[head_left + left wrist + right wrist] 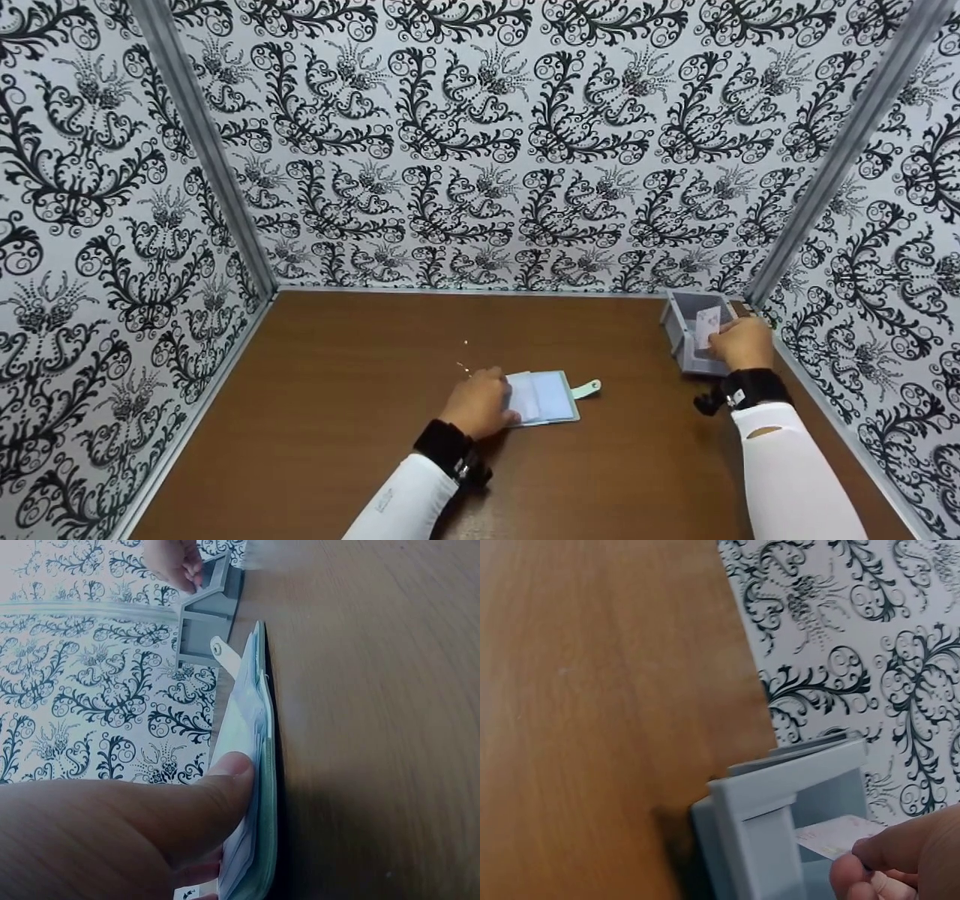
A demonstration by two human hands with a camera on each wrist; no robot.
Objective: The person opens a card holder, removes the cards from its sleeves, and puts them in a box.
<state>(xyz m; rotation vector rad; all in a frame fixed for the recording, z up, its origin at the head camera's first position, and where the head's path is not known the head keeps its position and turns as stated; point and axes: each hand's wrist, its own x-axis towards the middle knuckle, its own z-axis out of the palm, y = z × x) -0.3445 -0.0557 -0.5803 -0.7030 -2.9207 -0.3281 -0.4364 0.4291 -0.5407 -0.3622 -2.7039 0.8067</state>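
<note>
A mint-green card holder (555, 397) lies spread on the brown table, its clear plastic sleeves showing and a snap strap (589, 388) sticking out to the right. My left hand (476, 401) holds its left side, with the thumb (229, 772) pressed on the sleeves near the edge. At the far right, my right hand (745, 345) pinches a small white card (706, 327) with faint pinkish marks between thumb and fingertips. That card is tilted up over the opening of a grey plastic bin (703, 365); in the right wrist view it shows inside the bin's rim (795, 772).
The bin stands in the back right corner, near the patterned right wall (885, 337). Patterned panels (480, 150) with grey metal posts (217, 150) close off the back and sides. Small bright specks (465, 367) show on the table (337, 390) beside my left hand.
</note>
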